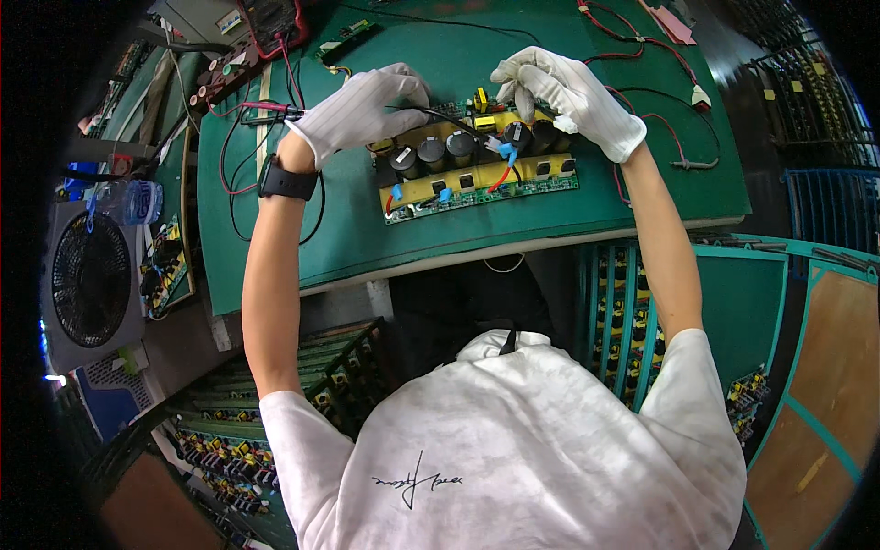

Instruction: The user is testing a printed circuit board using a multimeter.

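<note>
A long circuit board (477,192) with black capacitors, yellow parts and blue-tipped wires lies on the green bench mat. My left hand (367,105), in a white glove, is at its far left corner. Its fingers curl round a slim black test lead (449,119) that slants over the capacitors. At the far right of the board is my right hand (576,99), also gloved. Its fingers are bent together above the board's far edge; whatever they grip is hidden. Small yellow transformers (483,99) stand between my hands.
A red-framed multimeter (273,23) stands at the back left, its red and black leads looping beside my left wrist. Behind lies a small green board (348,41). Red cables with a white connector (700,97) lie at right. A fan (90,280) and board racks (628,321) flank the bench.
</note>
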A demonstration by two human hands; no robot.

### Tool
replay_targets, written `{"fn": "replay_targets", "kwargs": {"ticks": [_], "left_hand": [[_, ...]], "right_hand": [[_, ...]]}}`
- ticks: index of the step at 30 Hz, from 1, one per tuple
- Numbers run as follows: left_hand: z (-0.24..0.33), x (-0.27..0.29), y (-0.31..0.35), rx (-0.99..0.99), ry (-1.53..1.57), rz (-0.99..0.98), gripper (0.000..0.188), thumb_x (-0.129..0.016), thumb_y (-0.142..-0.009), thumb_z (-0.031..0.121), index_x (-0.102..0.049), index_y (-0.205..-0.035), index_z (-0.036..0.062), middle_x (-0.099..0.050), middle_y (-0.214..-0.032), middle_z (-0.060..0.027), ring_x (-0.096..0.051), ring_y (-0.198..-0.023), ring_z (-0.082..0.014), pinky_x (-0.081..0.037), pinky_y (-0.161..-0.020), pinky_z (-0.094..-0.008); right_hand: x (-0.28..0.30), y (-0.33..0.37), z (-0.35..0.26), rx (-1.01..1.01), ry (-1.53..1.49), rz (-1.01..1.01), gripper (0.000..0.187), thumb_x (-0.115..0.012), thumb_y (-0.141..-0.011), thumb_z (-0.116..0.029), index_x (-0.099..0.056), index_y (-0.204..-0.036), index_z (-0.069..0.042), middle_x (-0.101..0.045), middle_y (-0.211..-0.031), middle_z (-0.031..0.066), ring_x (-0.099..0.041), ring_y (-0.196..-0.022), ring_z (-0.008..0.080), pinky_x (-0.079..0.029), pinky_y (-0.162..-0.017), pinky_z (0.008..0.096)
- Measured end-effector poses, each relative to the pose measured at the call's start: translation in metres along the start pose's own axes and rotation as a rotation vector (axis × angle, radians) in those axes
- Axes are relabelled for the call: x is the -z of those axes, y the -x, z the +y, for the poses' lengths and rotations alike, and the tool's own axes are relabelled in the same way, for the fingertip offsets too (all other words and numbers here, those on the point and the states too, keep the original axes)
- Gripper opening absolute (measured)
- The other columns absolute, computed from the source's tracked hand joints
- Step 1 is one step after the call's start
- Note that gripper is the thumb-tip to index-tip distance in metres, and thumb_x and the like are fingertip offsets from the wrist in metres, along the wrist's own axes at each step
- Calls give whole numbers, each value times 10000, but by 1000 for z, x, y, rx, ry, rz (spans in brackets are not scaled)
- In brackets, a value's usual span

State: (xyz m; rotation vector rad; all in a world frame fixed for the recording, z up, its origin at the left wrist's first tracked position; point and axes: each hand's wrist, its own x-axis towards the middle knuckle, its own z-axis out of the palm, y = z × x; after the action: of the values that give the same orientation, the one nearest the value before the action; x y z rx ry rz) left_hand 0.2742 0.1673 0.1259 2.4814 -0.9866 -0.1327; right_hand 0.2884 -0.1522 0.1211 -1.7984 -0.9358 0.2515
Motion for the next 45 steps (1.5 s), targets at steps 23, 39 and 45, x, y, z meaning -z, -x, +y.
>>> {"fn": "replay_targets", "kwargs": {"ticks": [23,39,45], "left_hand": [[36,-14,-1,55,943,404,483,-578,-1080,422,-532,-1409,71,-605,-1098,7,-533,-881,-85,-455,-809,-250],[50,-12,-2,139,725,126,445,-668,-1021,452,-705,-1146,26,-703,-944,-12,-603,-856,-90,-505,-765,-261],[56,-8,-1,95,679,127,469,-625,-1050,436,-695,-1120,-23,-705,-870,-40,-589,-785,-106,-510,-723,-283]], "right_hand": [[-9,21,-49,164,431,144,274,-720,-970,-236,-734,-1162,-41,-757,-1060,132,-735,-936,282,-588,-829,361],[-9,14,-74,258,703,294,263,-816,-861,-192,-770,-1109,-119,-750,-948,84,-728,-844,260,-602,-750,337],[-13,13,-74,278,771,279,261,-821,-855,-197,-778,-1105,-136,-726,-900,63,-713,-809,239,-593,-713,326]]}}
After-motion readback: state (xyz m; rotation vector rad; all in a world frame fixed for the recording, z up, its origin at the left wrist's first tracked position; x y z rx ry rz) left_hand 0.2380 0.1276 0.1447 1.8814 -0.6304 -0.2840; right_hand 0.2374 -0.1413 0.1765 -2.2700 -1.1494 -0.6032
